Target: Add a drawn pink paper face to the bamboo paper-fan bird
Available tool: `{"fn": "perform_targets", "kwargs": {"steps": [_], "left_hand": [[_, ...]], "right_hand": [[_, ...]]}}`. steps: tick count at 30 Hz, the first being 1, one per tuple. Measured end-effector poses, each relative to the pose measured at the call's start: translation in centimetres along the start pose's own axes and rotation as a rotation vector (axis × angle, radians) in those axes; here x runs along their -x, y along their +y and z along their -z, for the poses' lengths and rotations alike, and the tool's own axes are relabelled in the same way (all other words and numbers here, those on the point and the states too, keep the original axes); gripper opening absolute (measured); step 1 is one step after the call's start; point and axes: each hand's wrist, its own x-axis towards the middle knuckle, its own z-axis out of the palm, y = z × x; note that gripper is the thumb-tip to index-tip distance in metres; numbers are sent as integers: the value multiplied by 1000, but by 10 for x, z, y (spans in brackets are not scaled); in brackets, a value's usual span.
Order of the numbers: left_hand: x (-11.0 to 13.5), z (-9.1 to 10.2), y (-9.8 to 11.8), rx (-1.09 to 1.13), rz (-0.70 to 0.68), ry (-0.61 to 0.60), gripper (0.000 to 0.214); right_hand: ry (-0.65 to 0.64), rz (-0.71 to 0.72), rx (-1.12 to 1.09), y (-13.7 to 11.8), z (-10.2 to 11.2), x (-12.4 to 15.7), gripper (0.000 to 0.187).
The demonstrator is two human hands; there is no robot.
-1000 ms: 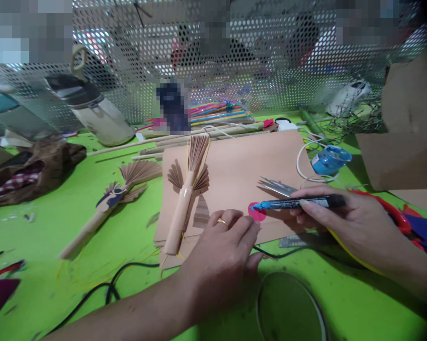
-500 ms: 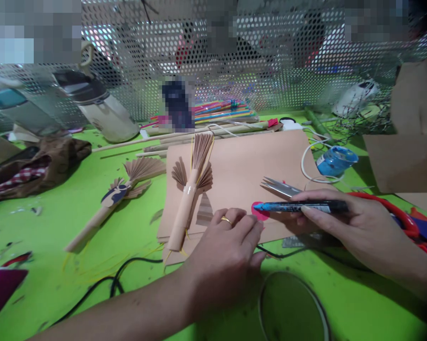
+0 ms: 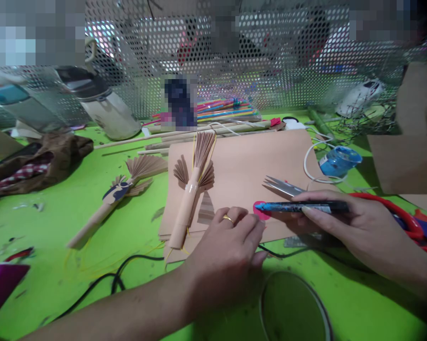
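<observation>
My right hand (image 3: 344,227) grips a blue and black marker (image 3: 305,207), its tip on a small pink paper piece (image 3: 260,211). My left hand (image 3: 223,255), a ring on one finger, has its fingertips pressed together at the edge of that pink piece. Both rest on a stack of tan paper sheets (image 3: 249,166). A paper bird with pleated fan wings and a rolled body (image 3: 192,189) lies on the sheets to the left of my hands. Metal scissors blades (image 3: 280,186) poke out above the marker.
A second paper bird (image 3: 117,194) lies on the green table (image 3: 92,246). A black cable (image 3: 106,284), a round lid (image 3: 295,308), a blue jar (image 3: 339,160), red-handled scissors (image 3: 401,218), bottles (image 3: 103,106), sticks and straws (image 3: 220,111) and a perforated metal screen (image 3: 256,61) surround the work.
The view has shifted slightly, so everything sits a little further right. Both hands and the marker keep the same pose on the pink piece.
</observation>
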Motion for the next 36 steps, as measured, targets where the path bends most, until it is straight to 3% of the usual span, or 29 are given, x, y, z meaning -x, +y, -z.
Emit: {"fn": "perform_targets", "kwargs": {"steps": [12, 26, 36], "left_hand": [[0, -1, 0, 9, -1, 2, 43], [0, 1, 0, 13, 6, -18, 41], [-1, 2, 1, 20, 12, -10, 41]], "right_hand": [[-32, -49, -57, 7, 2, 3, 23], [-128, 22, 3, 7, 4, 5, 20], [-205, -91, -261, 2, 6, 3, 24]]}}
